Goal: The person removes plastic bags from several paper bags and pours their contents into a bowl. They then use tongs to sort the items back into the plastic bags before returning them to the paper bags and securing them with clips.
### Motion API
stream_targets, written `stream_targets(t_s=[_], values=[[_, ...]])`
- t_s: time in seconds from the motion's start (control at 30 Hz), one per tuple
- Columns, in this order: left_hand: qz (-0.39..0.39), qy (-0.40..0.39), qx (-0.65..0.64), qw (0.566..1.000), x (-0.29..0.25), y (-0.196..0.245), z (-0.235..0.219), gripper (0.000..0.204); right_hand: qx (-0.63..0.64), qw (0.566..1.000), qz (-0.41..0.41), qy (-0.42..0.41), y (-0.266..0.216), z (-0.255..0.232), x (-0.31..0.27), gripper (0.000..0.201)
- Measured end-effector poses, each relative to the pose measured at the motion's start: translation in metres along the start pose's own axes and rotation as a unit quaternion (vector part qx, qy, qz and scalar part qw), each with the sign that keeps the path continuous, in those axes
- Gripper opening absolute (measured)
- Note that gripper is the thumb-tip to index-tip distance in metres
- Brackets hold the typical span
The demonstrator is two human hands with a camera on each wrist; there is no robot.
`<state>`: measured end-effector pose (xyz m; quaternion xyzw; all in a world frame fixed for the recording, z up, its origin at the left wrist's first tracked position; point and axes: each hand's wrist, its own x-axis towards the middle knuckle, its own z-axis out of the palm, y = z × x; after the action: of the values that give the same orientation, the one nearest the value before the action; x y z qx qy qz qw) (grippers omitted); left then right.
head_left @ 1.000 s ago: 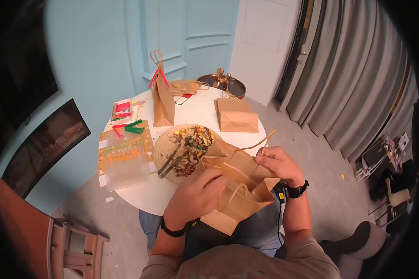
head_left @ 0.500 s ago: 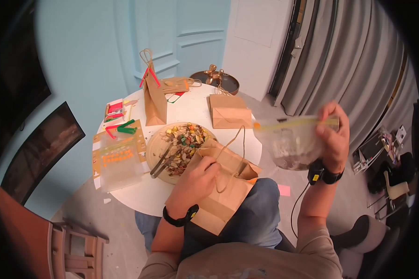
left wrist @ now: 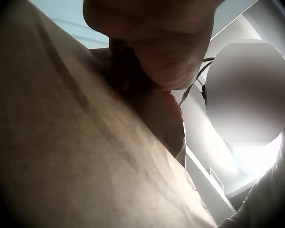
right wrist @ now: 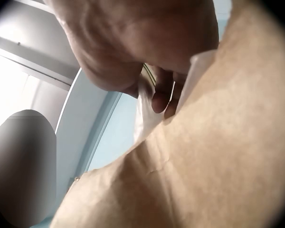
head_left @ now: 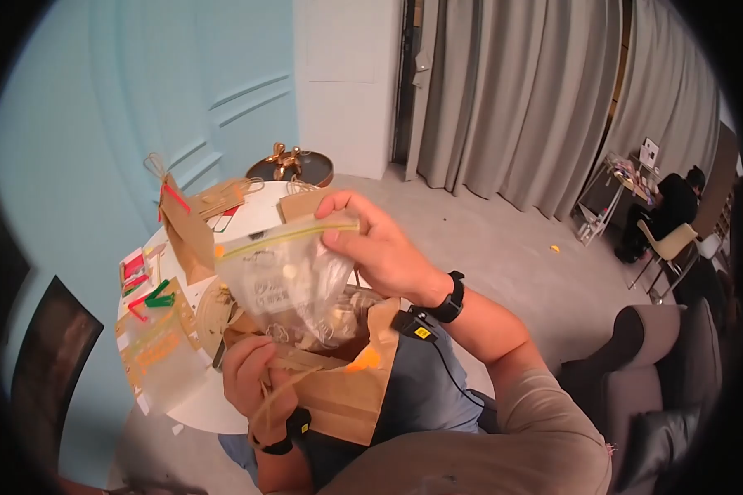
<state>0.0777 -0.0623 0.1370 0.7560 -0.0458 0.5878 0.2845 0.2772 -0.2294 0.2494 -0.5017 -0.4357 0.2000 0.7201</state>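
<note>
My right hand (head_left: 380,247) pinches the top corner of a clear zip bag (head_left: 281,280), thumb in front, beside its yellow-green seal strip. The zip bag's lower part overlaps the gaping mouth of a brown paper bag (head_left: 338,412) on my lap; something brownish shows at its bottom. At the paper bag's near left rim, my left hand (head_left: 254,375) grips the edge, with a twisted paper handle (head_left: 285,388) by its fingers. The left wrist view has the paper bag's side (left wrist: 71,142) filling the foreground. In the right wrist view, the zip bag (right wrist: 142,111) hangs behind paper.
On the round white table (head_left: 215,417) stand a tall paper bag (head_left: 191,239) with red strips, flat paper bags (head_left: 223,198) and a mostly hidden plate (head_left: 213,313). Another zip bag (head_left: 161,363) lies left. A grey sofa (head_left: 636,355) is at right; a person (head_left: 673,206) sits farther back.
My right hand left the paper bag, held the zip bag out to the right, then brought it left over the bag's mouth. The left hand stayed at the bag. The head view swung right.
</note>
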Motion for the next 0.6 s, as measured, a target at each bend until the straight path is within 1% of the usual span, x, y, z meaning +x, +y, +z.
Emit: stream_targets(t_s=[0.03, 0.07, 0.17, 0.2, 0.27, 0.33, 0.37, 0.4, 0.47, 0.53, 0.6], values=[[-0.002, -0.001, -0.001, 1.0, -0.001, 0.0, 0.0, 0.021, -0.004, 1.0, 0.011, -0.014, -0.003, 0.003, -0.006, 0.027], [-0.005, -0.001, -0.002, 1.0, -0.001, 0.001, 0.0, 0.022, -0.046, 0.997, 0.036, -0.047, -0.002, 0.001, -0.009, 0.03], [0.007, -0.011, 0.009, 1.0, 0.003, 0.003, 0.001, 0.024, -0.11, 0.99, 0.043, -0.074, -0.014, 0.009, -0.017, 0.029], [0.007, -0.027, 0.003, 1.0, 0.005, 0.005, 0.001, 0.026, -0.089, 0.992, 0.063, -0.069, -0.015, 0.012, -0.018, 0.03], [0.004, -0.058, 0.007, 0.998, 0.012, 0.01, -0.002, 0.031, 0.01, 0.997, 0.076, -0.031, -0.023, 0.022, -0.02, 0.032], [0.027, -0.062, 0.001, 0.998, 0.016, 0.011, 0.003, 0.032, 0.057, 0.996, 0.068, -0.009, -0.018, 0.028, -0.017, 0.038], [0.029, -0.059, 0.019, 0.998, 0.013, 0.012, -0.006, 0.032, 0.081, 0.995, 0.064, 0.001, -0.015, 0.033, -0.017, 0.042], [0.036, -0.053, 0.009, 0.998, 0.013, 0.011, -0.008, 0.033, 0.074, 0.996, 0.055, 0.014, -0.019, 0.033, -0.02, 0.043], [0.036, -0.04, 0.004, 0.999, 0.013, 0.009, -0.012, 0.032, 0.005, 0.999, 0.051, 0.003, -0.019, 0.026, -0.023, 0.044], [0.036, -0.03, 0.002, 0.999, 0.012, 0.007, -0.013, 0.031, -0.121, 0.99, 0.06, -0.04, -0.014, 0.011, -0.028, 0.042], [0.036, -0.024, 0.01, 0.999, 0.011, 0.007, -0.013, 0.031, -0.232, 0.958, 0.105, -0.131, -0.028, 0.001, -0.036, 0.036]])
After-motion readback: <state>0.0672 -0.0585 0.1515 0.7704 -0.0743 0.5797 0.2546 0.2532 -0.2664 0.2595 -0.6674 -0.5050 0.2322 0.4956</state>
